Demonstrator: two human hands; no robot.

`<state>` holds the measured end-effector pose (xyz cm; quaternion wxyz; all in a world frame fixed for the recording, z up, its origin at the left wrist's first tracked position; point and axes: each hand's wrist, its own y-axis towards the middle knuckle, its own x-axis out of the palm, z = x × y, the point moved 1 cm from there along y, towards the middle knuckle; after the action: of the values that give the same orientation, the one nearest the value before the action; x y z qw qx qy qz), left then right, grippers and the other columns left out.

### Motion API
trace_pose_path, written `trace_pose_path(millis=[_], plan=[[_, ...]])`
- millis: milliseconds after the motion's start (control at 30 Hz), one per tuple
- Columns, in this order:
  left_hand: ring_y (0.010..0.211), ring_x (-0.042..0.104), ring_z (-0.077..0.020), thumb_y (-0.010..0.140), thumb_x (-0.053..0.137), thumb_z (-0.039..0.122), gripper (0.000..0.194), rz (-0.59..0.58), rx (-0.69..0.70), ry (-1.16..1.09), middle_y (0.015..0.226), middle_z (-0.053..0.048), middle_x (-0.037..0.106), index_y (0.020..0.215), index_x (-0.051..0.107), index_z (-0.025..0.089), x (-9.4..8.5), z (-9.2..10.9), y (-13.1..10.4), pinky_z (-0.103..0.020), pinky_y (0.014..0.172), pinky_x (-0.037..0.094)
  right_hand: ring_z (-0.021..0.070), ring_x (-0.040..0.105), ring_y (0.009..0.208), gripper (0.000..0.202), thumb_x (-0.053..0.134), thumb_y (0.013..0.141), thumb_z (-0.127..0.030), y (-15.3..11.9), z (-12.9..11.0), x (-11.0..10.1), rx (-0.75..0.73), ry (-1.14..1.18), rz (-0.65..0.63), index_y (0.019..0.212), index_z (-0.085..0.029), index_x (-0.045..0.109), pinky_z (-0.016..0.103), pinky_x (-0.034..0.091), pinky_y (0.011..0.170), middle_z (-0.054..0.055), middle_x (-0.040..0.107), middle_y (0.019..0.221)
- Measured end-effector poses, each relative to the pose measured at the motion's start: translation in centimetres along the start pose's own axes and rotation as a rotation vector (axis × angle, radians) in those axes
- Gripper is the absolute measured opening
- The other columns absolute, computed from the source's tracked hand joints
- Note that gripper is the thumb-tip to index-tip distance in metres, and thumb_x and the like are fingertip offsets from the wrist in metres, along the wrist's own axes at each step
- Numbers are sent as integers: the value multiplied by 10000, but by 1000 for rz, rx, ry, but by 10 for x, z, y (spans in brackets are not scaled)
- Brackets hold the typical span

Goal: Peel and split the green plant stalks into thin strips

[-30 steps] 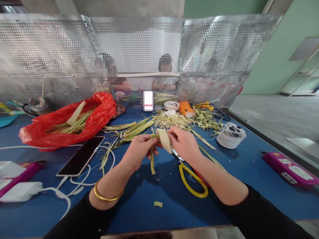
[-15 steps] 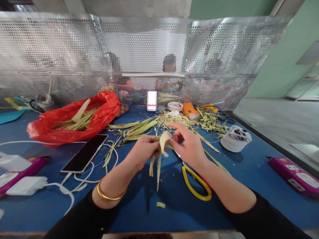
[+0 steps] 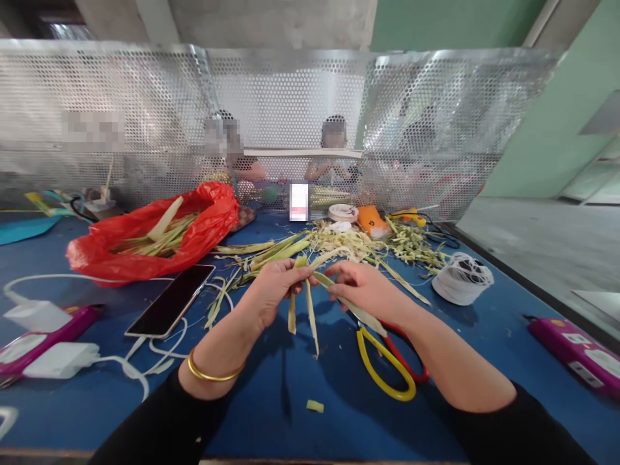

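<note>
My left hand (image 3: 281, 284) pinches a small bundle of pale green husk strips, and two loose ends (image 3: 311, 316) hang below its fingers. Close by on the right, my right hand (image 3: 356, 284) has its thumb and fingers closed on one wider husk strip (image 3: 364, 315), which runs from the bundle under the palm and out toward the scissors. The scissors (image 3: 387, 374), with yellow and red handles, lie on the blue table beneath my right wrist. A small cut piece of husk (image 3: 314, 405) lies near the table's front.
A red plastic bag (image 3: 203, 219) of husks stands at the left, behind a phone (image 3: 170, 301) with white cables. Husk scraps (image 3: 343, 240), an orange packet (image 3: 372, 221) and a white cord roll (image 3: 462, 279) lie farther back. Two people sit behind the perforated screen (image 3: 290, 84).
The wide strip that curled up between my hands now extends to the right under my right hand. My right hand has lowered slightly, and more of the red scissor handle shows.
</note>
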<state>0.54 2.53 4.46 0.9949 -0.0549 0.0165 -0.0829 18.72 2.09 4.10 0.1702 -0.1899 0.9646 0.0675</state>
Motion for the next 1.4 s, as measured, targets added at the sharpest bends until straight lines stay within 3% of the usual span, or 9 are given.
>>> trace_pose_path(millis=[67,300,433,533,667,800,967,1100,1400], plan=[[499,420,-80,696,716,313,171,24,29,8,647,-8,657,613,656,175,-2,-1,2,-217,481,319,143,637,540,342,627,787,-215,-5,-7,-1,-53,52,-2,1128,-235,619,253,514,507,-19,687,673],[538,448,-85,677,739,381,225,-50,101,-24,648,-3,660,655,682,165,-1,-7,3,-214,520,353,189,679,733,217,651,778,-265,-8,-10,-4,-158,397,-61,971,-184,709,332,539,703,52,718,837],[525,436,-73,720,698,357,209,-28,67,-9,661,-3,655,645,674,164,1,-7,1,-209,522,344,136,562,562,102,715,732,-289,-5,-8,0,-253,251,191,761,-191,715,288,479,586,-3,629,626],[511,422,-70,753,656,341,222,-60,70,58,631,6,624,627,663,158,3,-7,0,-215,522,336,158,576,692,108,687,765,-311,-3,-6,2,-313,252,361,743,-208,709,296,481,665,6,633,707],[512,453,-86,764,635,326,162,-52,98,114,638,9,638,772,642,165,4,-9,1,-231,525,338,197,615,930,115,598,848,-323,-3,-5,4,-387,408,445,866,-238,673,359,487,853,29,673,925],[523,519,-112,745,659,308,291,-21,89,83,654,3,681,972,518,193,7,-14,3,-237,520,344,162,631,725,135,529,891,-337,-6,-10,4,-388,453,487,850,-237,611,336,513,740,-3,628,731],[502,497,-93,744,654,281,222,-47,105,54,623,14,683,852,473,211,7,-16,5,-220,512,335,110,510,477,271,557,867,-330,-9,-11,4,-234,92,440,634,-191,562,244,430,535,-34,528,494],[509,492,-84,746,659,291,209,-68,87,18,627,16,688,822,486,203,7,-17,6,-211,515,332,101,453,453,223,569,841,-336,-6,-5,6,-163,-101,378,694,-181,630,219,330,438,-42,493,484],[499,485,-85,722,650,245,163,-60,65,43,626,2,690,791,517,182,12,-15,3,-216,517,324,96,407,499,187,615,806,-368,-2,-1,9,-127,-42,307,777,-184,629,216,317,461,-51,464,555]])
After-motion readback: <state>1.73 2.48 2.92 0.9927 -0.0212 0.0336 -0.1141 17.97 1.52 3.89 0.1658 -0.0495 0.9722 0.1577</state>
